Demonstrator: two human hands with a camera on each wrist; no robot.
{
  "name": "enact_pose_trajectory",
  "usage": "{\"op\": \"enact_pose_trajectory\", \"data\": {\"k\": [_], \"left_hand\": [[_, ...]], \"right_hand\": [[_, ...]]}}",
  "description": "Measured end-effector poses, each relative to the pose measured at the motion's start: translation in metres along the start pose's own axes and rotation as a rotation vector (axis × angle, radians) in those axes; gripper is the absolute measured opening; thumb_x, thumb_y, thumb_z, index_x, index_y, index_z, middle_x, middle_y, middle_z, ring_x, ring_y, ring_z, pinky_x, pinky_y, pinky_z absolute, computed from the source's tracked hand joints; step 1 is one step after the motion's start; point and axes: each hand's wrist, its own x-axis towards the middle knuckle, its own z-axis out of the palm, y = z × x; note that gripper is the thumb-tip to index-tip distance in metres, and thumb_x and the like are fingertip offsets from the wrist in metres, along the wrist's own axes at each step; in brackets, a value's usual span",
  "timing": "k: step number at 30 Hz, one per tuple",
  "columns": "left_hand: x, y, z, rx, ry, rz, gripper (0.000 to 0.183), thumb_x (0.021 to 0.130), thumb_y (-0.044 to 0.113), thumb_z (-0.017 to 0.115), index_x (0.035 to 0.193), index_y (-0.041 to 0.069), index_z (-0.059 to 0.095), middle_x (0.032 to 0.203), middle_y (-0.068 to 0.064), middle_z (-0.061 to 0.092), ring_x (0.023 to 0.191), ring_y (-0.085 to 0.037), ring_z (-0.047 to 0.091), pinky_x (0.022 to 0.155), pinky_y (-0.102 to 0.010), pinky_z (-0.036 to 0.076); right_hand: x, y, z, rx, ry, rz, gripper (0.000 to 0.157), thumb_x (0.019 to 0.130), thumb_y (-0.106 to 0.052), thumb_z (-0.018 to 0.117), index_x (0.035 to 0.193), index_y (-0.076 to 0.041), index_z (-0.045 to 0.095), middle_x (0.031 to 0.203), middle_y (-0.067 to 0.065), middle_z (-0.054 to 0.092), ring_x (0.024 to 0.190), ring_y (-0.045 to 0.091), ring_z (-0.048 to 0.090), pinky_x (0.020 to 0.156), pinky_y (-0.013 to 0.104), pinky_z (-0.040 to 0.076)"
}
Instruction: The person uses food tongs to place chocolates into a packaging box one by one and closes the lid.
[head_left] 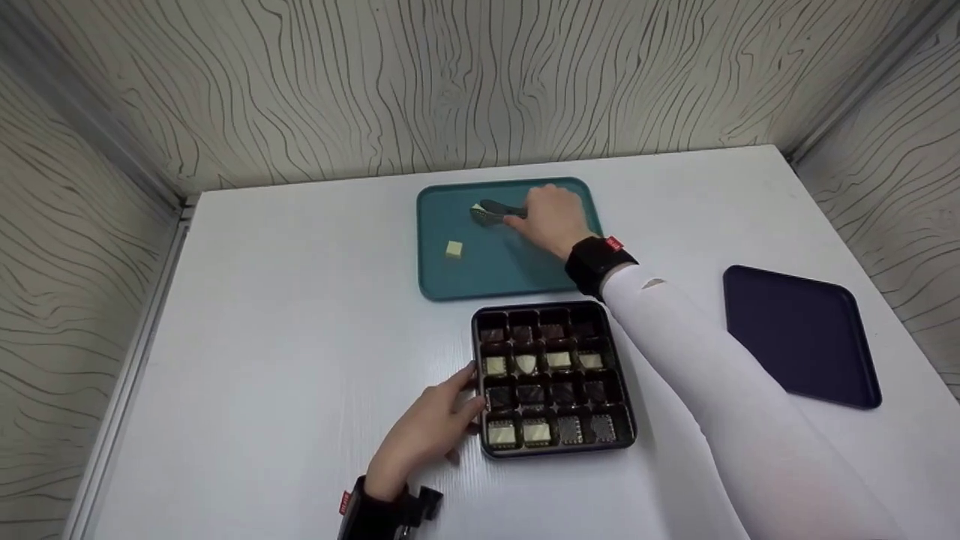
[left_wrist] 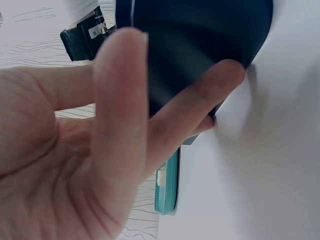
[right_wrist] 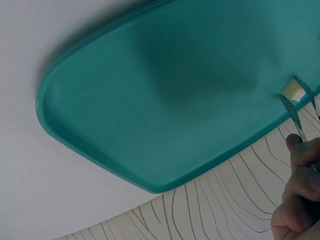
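Observation:
My right hand (head_left: 553,217) grips dark tongs (head_left: 501,211) over the teal tray (head_left: 510,274). In the right wrist view, the tong tips stand on either side of a pale chocolate cube (right_wrist: 294,90); whether they squeeze it I cannot tell. A second pale cube (head_left: 454,249) lies on the tray's left half. Nearer to me stands a dark box (head_left: 553,453) divided into compartments, holding dark and pale chocolates (head_left: 559,361). My left hand (head_left: 429,427) touches its left side with fairly straight fingers, seen close against the dark outer wall in the left wrist view.
A dark blue tray (head_left: 802,337) lies on the white table (head_left: 300,337) at the right, partly hidden by my right sleeve (head_left: 697,375). Wood-patterned panels (head_left: 450,82) rise behind the table and at both sides.

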Motion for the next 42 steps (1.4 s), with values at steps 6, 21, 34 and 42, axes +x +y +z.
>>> {"op": "enact_pose_trajectory", "data": {"k": [6,21,34,42], "left_hand": [[0.0,0.002,0.0,0.024,0.009,0.011,0.065,0.109,0.023,0.056,0.163,-0.002,0.032,0.142,-0.027,0.066,0.057,-0.031,0.072,0.062,-0.034,0.06],[-0.003,0.001,-0.001,0.072,0.023,0.028,0.065,0.108,0.024,0.057,0.161,-0.006,0.034,0.15,-0.027,0.06,0.083,-0.03,0.079,0.093,-0.045,0.061],[-0.003,0.002,-0.004,0.11,0.026,0.044,0.063,0.109,0.026,0.057,0.161,-0.004,0.036,0.151,-0.025,0.06,0.099,-0.033,0.078,0.111,-0.06,0.05],[-0.003,0.0,-0.004,0.068,0.004,0.035,0.066,0.109,0.026,0.056,0.162,-0.004,0.032,0.151,-0.028,0.059,0.073,-0.021,0.077,0.104,-0.055,0.055]], "right_hand": [[-0.005,0.002,-0.007,0.02,-0.009,-0.012,0.065,0.1,-0.036,0.072,0.053,-0.017,0.031,0.053,-0.006,0.022,0.049,0.011,0.023,0.055,0.029,0.018],[-0.083,0.023,-0.043,0.063,-0.037,-0.187,0.037,0.098,-0.04,0.073,0.087,-0.007,0.086,0.055,0.005,0.061,0.051,0.011,0.04,0.053,0.025,0.024],[-0.221,0.043,-0.076,0.05,0.026,-0.444,0.025,0.094,-0.034,0.078,0.073,-0.022,0.072,0.053,-0.01,0.056,0.051,-0.007,0.034,0.054,0.015,0.023],[-0.254,0.048,-0.087,-0.02,0.029,-0.592,0.035,0.094,-0.036,0.079,0.068,-0.025,0.059,0.05,-0.016,0.046,0.051,-0.012,0.032,0.052,0.009,0.023]]}}
